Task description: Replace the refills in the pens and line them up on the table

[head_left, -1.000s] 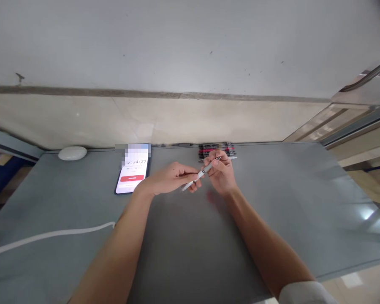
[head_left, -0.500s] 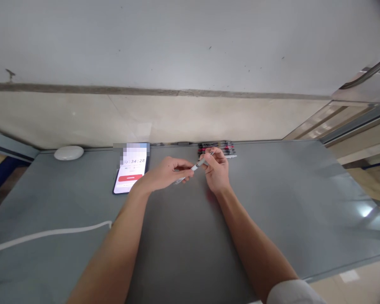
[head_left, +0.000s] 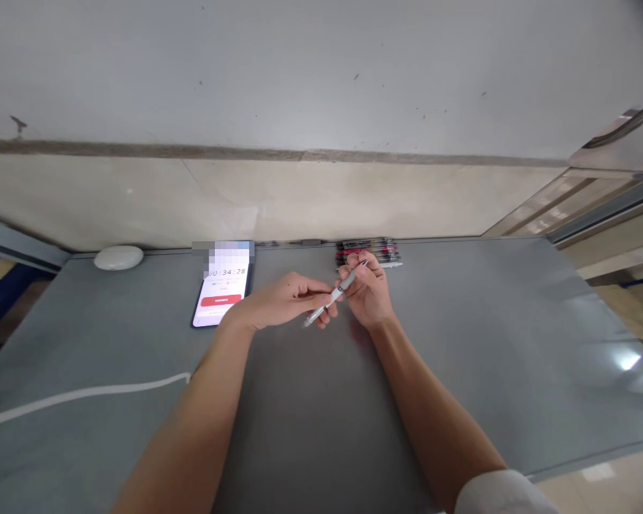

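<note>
A white and grey pen (head_left: 336, 294) slants between my two hands above the grey table, its clear end low on the left and its dark tip high on the right. My left hand (head_left: 298, 298) pinches its white barrel between thumb and fingers. Closed around the grey upper part is my right hand (head_left: 369, 289), with the thumb along it. Right behind that hand lies a row of several pens (head_left: 365, 248), mostly dark with some pink or red, and a white one at the near side. My right fingers partly cover this row.
A phone (head_left: 222, 285) showing a timer lies left of my left hand. Farther left sits a white oval object (head_left: 118, 258). A white cable (head_left: 86, 394) crosses the table's left side. Dark thin items (head_left: 311, 243) lie along the wall (head_left: 300, 200) at the back.
The pen and my left hand have shifted slightly down and to the right. More of the pen's barrel now shows between my hands. Both hands keep hold of it.
</note>
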The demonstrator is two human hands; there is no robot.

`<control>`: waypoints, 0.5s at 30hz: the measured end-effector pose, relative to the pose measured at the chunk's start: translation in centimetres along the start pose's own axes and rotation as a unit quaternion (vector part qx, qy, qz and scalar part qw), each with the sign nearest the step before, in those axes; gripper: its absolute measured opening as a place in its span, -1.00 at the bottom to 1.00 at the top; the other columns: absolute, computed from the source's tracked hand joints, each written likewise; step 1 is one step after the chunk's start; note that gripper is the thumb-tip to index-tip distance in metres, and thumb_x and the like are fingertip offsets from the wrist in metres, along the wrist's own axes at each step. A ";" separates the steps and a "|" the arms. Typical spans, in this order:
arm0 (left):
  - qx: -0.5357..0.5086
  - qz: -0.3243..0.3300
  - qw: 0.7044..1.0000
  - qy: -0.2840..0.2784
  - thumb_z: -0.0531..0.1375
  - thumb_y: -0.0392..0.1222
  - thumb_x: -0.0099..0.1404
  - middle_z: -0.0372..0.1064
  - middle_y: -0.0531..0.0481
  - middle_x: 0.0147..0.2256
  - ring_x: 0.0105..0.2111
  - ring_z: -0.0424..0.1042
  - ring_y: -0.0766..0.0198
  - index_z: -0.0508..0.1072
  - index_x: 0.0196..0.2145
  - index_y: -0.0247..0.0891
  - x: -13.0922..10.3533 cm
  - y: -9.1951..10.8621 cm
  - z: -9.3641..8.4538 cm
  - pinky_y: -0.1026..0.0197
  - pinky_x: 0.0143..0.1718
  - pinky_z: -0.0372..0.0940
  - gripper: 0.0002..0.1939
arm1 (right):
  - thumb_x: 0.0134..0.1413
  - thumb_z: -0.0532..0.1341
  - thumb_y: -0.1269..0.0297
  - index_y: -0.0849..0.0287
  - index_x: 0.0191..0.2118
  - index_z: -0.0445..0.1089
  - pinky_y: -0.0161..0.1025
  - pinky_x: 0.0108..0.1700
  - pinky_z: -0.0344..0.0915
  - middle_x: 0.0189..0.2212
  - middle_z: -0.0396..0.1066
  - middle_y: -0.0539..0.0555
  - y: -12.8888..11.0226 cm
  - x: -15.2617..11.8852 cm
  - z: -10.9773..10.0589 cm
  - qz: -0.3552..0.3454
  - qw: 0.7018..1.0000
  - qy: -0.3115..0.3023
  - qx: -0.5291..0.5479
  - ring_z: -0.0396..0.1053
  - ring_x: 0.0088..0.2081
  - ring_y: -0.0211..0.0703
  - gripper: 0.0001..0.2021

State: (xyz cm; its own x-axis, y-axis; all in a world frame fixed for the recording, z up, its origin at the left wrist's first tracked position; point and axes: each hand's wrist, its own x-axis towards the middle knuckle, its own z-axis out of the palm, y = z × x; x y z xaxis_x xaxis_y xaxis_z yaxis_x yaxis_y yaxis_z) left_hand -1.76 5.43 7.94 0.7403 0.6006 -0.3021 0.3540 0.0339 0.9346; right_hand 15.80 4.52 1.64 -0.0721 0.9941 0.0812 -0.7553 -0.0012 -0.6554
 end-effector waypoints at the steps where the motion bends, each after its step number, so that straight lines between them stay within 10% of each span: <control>1: -0.004 0.003 1.000 -0.006 0.08 -0.03 0.39 0.47 -0.02 -0.36 -0.35 0.45 0.27 0.51 -0.29 -0.26 0.0 0.0 0.0 0.24 -0.28 0.28 -0.70 | -0.12 0.39 0.30 0.03 -0.38 0.36 -0.38 -0.50 0.39 -0.43 0.28 -0.13 0.0 -0.1 -0.1 0.004 1.000 -0.005 0.000 0.36 -0.43 -0.35 -0.81; 15: 0.074 0.007 0.994 0.083 0.13 -0.05 0.33 0.44 0.06 -0.43 -0.43 0.38 0.32 0.50 -0.36 -0.22 0.4 -0.6 0.1 0.26 -0.35 0.21 -0.76 | -0.18 0.42 0.31 0.07 -0.41 0.35 -0.37 -0.40 0.37 -0.45 0.28 -0.13 0.1 0.3 0.0 -0.034 0.998 0.042 -0.029 0.36 -0.44 -0.38 -0.77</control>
State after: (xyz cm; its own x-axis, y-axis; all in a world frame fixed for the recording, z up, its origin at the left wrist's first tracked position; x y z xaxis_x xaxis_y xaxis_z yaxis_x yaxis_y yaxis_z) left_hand -1.61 5.60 7.22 0.6456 0.7239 -0.2432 0.4332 -0.0849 0.8973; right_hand 15.65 4.82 1.60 0.0358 0.9972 0.0653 -0.7169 0.0712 -0.6936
